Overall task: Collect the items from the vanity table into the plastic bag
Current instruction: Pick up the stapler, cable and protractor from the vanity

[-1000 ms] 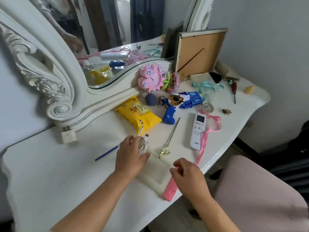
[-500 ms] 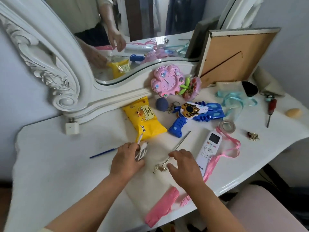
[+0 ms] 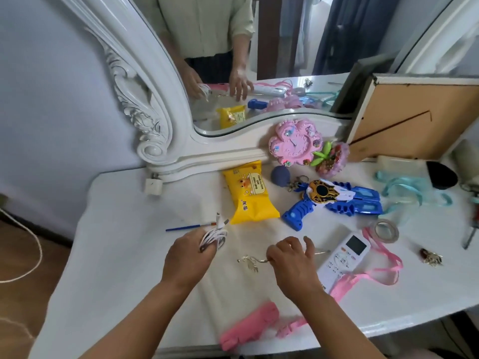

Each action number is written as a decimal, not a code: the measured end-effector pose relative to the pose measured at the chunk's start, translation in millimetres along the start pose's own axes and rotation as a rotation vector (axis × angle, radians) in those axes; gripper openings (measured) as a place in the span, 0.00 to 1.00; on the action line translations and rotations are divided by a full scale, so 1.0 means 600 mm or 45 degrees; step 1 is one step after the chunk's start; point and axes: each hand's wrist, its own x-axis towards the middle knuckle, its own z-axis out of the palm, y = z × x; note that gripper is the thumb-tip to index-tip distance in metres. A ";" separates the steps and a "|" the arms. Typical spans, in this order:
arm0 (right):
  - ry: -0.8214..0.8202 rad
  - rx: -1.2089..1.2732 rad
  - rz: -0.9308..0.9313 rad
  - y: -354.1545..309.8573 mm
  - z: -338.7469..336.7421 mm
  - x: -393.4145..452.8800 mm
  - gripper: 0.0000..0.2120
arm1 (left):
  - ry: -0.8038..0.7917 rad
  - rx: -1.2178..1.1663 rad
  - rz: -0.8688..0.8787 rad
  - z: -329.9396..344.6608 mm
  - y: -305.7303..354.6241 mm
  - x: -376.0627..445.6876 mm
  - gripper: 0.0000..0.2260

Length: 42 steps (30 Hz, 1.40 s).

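My left hand is shut on a coiled white charging cable, whose plugs stick up above my fingers. My right hand pinches a thin metal hairpin by its shaft, just right of the gold ornament. The pin lies on a flat translucent plastic bag spread on the white vanity table. A pink piece sits at the bag's near end. Around them lie a yellow wipes pack, a blue toy gun, a white remote and a pink ribbon.
A blue paintbrush lies beside the cable. Further back stand a pink clock, a blue ball keychain and a picture frame. To the right are a tape roll, teal ribbon, a brooch and a screwdriver.
My right hand has left the pink piece at the table edge, moved forward and closed on the hairpin. My left hand has kept the cable and raised it slightly. The view has shifted closer.
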 end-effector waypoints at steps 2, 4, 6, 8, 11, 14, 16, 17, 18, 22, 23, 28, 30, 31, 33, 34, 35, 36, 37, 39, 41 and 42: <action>0.066 0.041 -0.045 -0.014 -0.013 0.002 0.10 | 0.035 0.016 -0.087 -0.010 -0.005 -0.012 0.08; 0.115 0.125 -0.122 -0.033 -0.031 0.006 0.08 | 0.088 0.006 -0.158 -0.022 -0.014 -0.025 0.13; 0.134 0.213 -0.193 -0.060 -0.051 0.009 0.08 | 0.143 -0.029 -0.233 -0.038 -0.027 -0.040 0.13; 0.144 0.280 -0.244 -0.093 -0.063 0.011 0.08 | 0.197 -0.081 -0.308 -0.057 -0.046 -0.057 0.14; 0.131 0.402 -0.318 -0.151 -0.070 0.009 0.08 | 0.259 -0.134 -0.391 -0.089 -0.081 -0.087 0.16; 0.099 0.443 -0.406 -0.223 -0.063 0.004 0.07 | 0.343 -0.182 -0.443 -0.132 -0.128 -0.125 0.15; 0.055 0.435 -0.491 -0.280 -0.052 -0.003 0.06 | 0.437 -0.206 -0.511 -0.166 -0.165 -0.156 0.14; 0.037 0.428 -0.537 -0.312 -0.045 -0.006 0.06 | 0.484 -0.208 -0.548 -0.183 -0.187 -0.173 0.12; 0.025 0.430 -0.578 -0.344 -0.036 -0.010 0.05 | 0.526 -0.218 -0.586 -0.202 -0.209 -0.191 0.11; -0.015 0.520 -0.718 -0.481 0.000 -0.034 0.09 | 0.693 -0.311 -0.704 -0.275 -0.300 -0.269 0.06; -0.036 0.541 -0.746 -0.521 0.010 -0.042 0.11 | 0.727 -0.300 -0.732 -0.295 -0.325 -0.290 0.06; -0.113 0.543 -0.833 -0.708 0.054 -0.087 0.11 | 0.840 -0.312 -0.933 -0.391 -0.449 -0.383 0.09; -0.096 0.527 -0.872 -0.774 0.067 -0.104 0.09 | 0.882 -0.318 -0.978 -0.425 -0.496 -0.411 0.09; -0.087 0.535 -0.902 -0.807 0.074 -0.112 0.10 | 0.908 -0.327 -0.990 -0.443 -0.519 -0.425 0.09; -0.066 0.542 -0.977 -0.871 0.088 -0.127 0.11 | 0.953 -0.354 -1.014 -0.477 -0.563 -0.452 0.09; -0.053 0.535 -1.011 -0.895 0.092 -0.134 0.11 | 0.964 -0.356 -1.028 -0.489 -0.578 -0.462 0.09; -0.049 0.530 -1.045 -0.921 0.098 -0.140 0.12 | 0.982 -0.356 -1.050 -0.502 -0.596 -0.473 0.09; -0.055 0.533 -1.073 -0.945 0.104 -0.147 0.12 | 0.999 -0.359 -1.070 -0.513 -0.613 -0.484 0.08; -0.065 0.538 -1.098 -0.968 0.110 -0.153 0.12 | 1.011 -0.362 -1.091 -0.522 -0.629 -0.495 0.08; -0.084 0.540 -1.136 -1.007 0.121 -0.159 0.12 | 1.022 -0.364 -1.123 -0.538 -0.655 -0.509 0.07; -0.106 0.537 -1.172 -1.048 0.134 -0.160 0.12 | 1.042 -0.385 -1.157 -0.554 -0.682 -0.518 0.08; -0.121 0.548 -1.182 -1.068 0.141 -0.157 0.11 | 1.059 -0.400 -1.171 -0.561 -0.695 -0.520 0.08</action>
